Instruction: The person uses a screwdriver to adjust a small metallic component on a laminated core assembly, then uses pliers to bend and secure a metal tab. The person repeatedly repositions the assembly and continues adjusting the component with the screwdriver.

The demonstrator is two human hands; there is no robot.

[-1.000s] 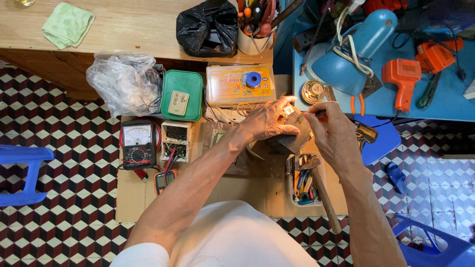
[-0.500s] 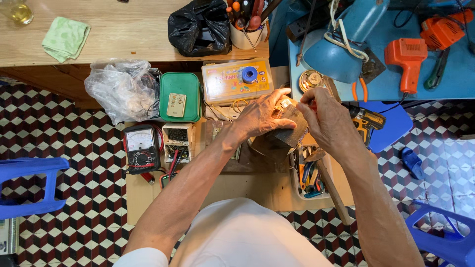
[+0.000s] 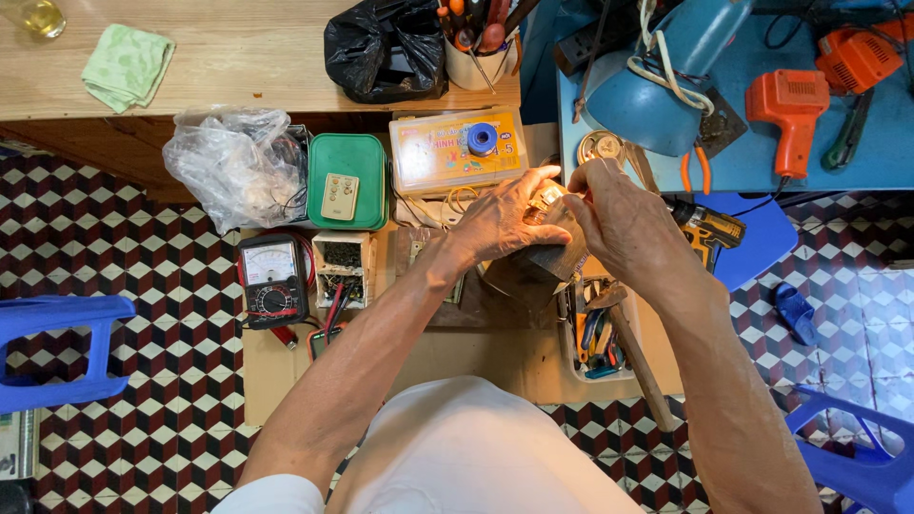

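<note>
My left hand (image 3: pixel 500 221) grips a small dark boxy device (image 3: pixel 549 255) lit by the blue desk lamp (image 3: pixel 657 81). My right hand (image 3: pixel 624 224) closes on the same device from the right, and a thin tool with a red part shows at its fingers near the device's top. Both hands hover over the low wooden work board (image 3: pixel 447 357). What the fingers pinch inside the device is hidden.
An analog multimeter (image 3: pixel 271 281), a small box of screws (image 3: pixel 343 266), a green tin with a remote (image 3: pixel 347 181), a clear parts case with a blue roll (image 3: pixel 457 149), a plastic bag (image 3: pixel 233 162), a tool tray (image 3: pixel 598 333), an orange gun-shaped tool (image 3: pixel 795 109), a cordless drill (image 3: pixel 709 228) and blue stools (image 3: pixel 57 347) surround the hands.
The camera view has shifted slightly downward. Both hands stay closed on the device under the lamp, with small finger movements only.
</note>
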